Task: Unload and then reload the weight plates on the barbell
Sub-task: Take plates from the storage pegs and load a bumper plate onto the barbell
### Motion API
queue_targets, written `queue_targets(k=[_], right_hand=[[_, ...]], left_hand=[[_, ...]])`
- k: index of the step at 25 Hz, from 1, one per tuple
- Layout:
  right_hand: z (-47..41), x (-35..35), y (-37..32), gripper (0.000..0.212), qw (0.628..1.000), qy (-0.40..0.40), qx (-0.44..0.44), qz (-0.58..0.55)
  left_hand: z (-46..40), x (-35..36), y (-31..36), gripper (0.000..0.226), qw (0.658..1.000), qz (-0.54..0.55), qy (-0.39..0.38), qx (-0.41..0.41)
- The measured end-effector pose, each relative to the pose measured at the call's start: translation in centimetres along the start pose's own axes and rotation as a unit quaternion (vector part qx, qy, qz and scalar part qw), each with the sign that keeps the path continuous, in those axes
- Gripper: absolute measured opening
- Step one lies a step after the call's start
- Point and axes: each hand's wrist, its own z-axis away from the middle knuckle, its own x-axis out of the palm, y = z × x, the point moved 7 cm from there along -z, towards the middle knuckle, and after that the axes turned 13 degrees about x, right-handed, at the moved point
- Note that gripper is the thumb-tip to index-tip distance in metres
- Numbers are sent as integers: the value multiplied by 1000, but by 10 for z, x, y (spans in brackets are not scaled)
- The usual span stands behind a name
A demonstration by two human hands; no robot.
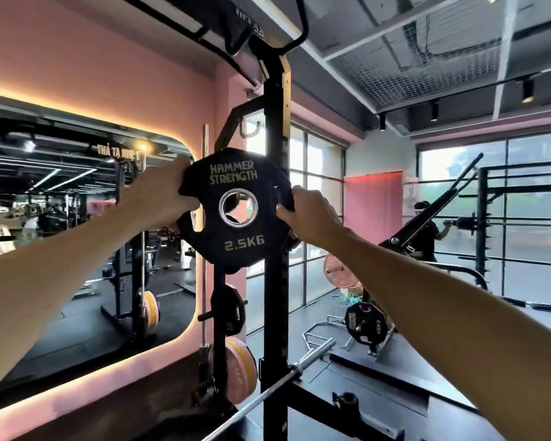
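Clearly both hands are clamped on the small black plate (236, 209), marked 2.5KG, held up flat-on in front of the black rack upright (275, 218). The left hand (159, 194) wraps the plate's upper left edge, fingers closed over the rim and thumb near the left grip slot; the right hand (310, 214) pinches the right edge, thumb pressed on the face by the right slot.

Whether the plate is going onto or coming off a storage peg on the upright is hard to tell; through the centre hole only reflections show, and any peg behind it is hidden.

The barbell (287, 377) lies low, below the plate and crossing the upright, its bare sleeve (318, 348) pointing out to the right of the upright.

To do this well, keep the plate square to whatever pin it travels along, so the steel-ringed hole does not bind. Hold it by both edges as now, with fingertips clear of the back face near the upright. Further down the upright, a black plate (233, 308) and pink plates (240, 369) hang on pegs.
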Motion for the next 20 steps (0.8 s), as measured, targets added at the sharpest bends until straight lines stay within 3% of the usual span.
queue_targets(k=[12,20], right_hand=[[144,-180,28,22,998,-8,42,47],[212,-247,-23,23,996,9,55,63]], left_hand=[[66,-62,163,39,996,79,-2,43],[105,-128,191,36,989,135,-2,52]])
